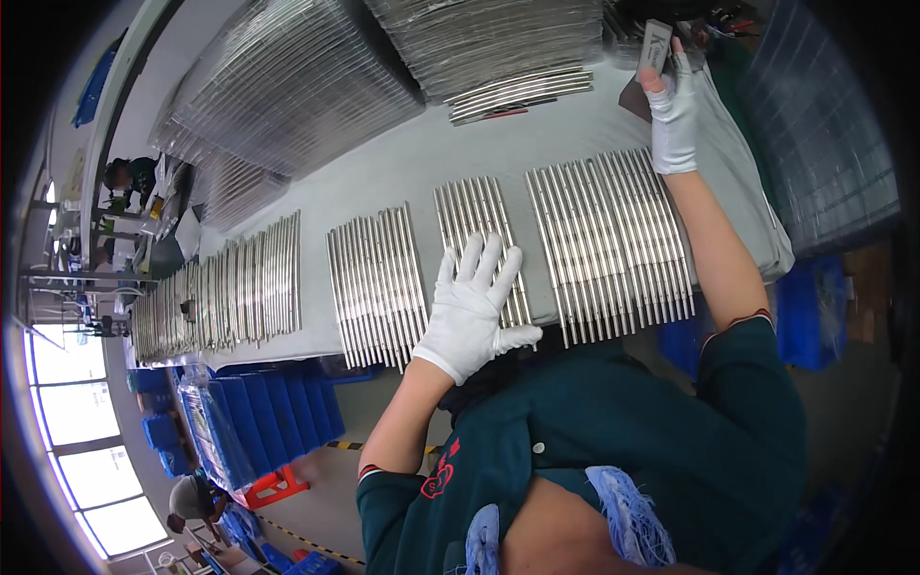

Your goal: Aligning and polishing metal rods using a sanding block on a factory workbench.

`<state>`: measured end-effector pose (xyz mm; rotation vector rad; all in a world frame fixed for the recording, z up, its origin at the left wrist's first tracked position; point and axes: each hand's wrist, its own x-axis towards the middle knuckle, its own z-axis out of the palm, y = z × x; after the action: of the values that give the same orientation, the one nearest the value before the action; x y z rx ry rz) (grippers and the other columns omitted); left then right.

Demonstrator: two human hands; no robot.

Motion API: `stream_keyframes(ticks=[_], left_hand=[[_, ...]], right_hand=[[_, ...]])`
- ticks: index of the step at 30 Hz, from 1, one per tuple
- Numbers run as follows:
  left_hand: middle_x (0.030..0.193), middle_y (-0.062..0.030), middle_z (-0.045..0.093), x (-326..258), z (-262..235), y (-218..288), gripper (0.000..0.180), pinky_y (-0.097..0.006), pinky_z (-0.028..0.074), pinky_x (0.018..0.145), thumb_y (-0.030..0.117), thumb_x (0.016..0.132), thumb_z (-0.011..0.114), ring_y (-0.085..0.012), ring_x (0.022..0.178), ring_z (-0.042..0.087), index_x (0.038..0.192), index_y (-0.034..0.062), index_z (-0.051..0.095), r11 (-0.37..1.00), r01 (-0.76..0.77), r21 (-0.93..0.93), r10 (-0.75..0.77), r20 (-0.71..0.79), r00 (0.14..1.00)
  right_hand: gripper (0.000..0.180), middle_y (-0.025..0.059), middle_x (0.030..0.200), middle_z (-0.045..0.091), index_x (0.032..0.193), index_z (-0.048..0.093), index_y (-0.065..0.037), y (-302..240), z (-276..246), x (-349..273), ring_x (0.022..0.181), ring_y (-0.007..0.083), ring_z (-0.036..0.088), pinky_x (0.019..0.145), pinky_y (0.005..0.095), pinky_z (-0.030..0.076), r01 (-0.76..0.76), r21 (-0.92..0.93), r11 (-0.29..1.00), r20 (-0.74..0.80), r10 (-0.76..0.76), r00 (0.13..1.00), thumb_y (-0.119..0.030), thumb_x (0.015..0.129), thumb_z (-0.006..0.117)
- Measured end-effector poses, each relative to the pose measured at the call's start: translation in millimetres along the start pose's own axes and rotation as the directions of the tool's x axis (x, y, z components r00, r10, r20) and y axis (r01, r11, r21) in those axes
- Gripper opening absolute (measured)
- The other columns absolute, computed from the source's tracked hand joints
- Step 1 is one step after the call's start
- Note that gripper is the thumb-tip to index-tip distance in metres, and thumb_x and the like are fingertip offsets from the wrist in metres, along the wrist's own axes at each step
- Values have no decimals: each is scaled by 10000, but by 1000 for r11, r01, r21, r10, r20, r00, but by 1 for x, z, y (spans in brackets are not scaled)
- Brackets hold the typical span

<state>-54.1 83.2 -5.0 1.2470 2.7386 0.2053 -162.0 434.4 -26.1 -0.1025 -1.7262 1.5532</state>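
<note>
Partly, your flat left hand, fingers spread, hides the narrow group of metal rods on the pale table, your right hand grips a grey block, its fingers behind hard to make out.

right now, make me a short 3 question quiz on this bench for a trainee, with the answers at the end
1. What is the right hand holding?

2. True or false: the left hand is curled into a fist beside the silver rods.

3. The blue bins at the left of the picture are:
A) on top of the covered table
B) lower than the tabletop
C) hanging from a rail

Key:
1. A small gray block.
2. False; it is open, fingers spread over a group of the rods.
3. B
</note>
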Motion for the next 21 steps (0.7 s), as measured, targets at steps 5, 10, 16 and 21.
stream_keyframes(ticks=[5, 10, 16, 21], left_hand=[[1542, -250, 320, 29, 7, 23, 1083, -611, 135, 1162, 830, 772, 443, -444, 1448, 244, 1518, 53, 331, 992, -118, -47, 116, -41, 992], [1541, -245, 325, 27, 1, 21, 1072, -611, 132, 1165, 831, 773, 434, -450, 1442, 253, 1513, 61, 347, 991, -117, -71, 115, -31, 993], [1542, -258, 312, 0, -11, -6, 1060, -600, 140, 1169, 844, 778, 416, -457, 1449, 238, 1521, 91, 348, 999, 46, 17, -46, 53, 998], [1525, -273, 322, 39, -17, 17, 1078, -593, 153, 1167, 845, 766, 425, -451, 1445, 245, 1517, 76, 347, 992, -103, 71, 103, 8, 995]], right_hand=[[809, 91, 1362, 499, 1512, 333, -19, 10, 2, 4, 1203, 153, 498, 1039, 282, 398, 52, 59, 997, -24, -51, 998, -410, 913, 710], [804, 91, 1380, 482, 1495, 338, 7, 2, -1, 13, 1246, 169, 487, 1077, 311, 394, 40, 152, 988, -138, -18, 990, -445, 924, 678], [705, 82, 1389, 484, 1451, 384, -9, -5, -5, 17, 1256, 204, 499, 1131, 377, 363, -14, 417, 909, -171, 93, 981, -438, 950, 633], [704, 47, 1374, 501, 1460, 385, -44, -8, -4, 14, 1257, 179, 492, 1115, 374, 368, -21, 414, 910, -101, 68, 993, -461, 948, 630]])
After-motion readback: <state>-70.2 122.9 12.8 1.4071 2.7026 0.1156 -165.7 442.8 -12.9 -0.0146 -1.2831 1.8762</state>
